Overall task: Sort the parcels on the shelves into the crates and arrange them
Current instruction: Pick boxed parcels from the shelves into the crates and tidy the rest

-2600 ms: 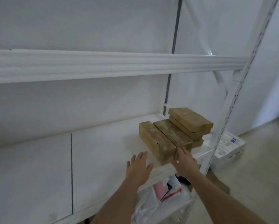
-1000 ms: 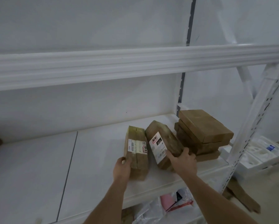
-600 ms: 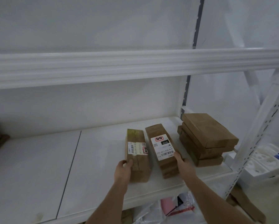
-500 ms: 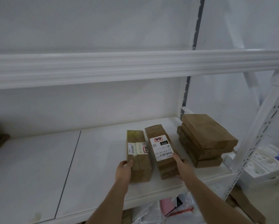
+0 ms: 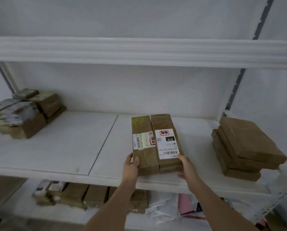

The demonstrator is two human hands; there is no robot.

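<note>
Hands — left hand [image 5: 130, 165], right hand [image 5: 187, 167] — each gripping two side-by-side parcels [image 5: 156, 144] (labels up)

single head-worn wide-angle view, facing forward and slightly down into a white shelf unit [image 5: 52, 147] from close, at arm's reach. both forearms enter from the bottom edge, left hand [image 5: 131, 167] and right hand [image 5: 186, 169] meeting at the near ends of two brown parcels [image 5: 154, 142] just below frame centre. upper shelf beam above the grip, lower shelf below it; no second view.
</note>
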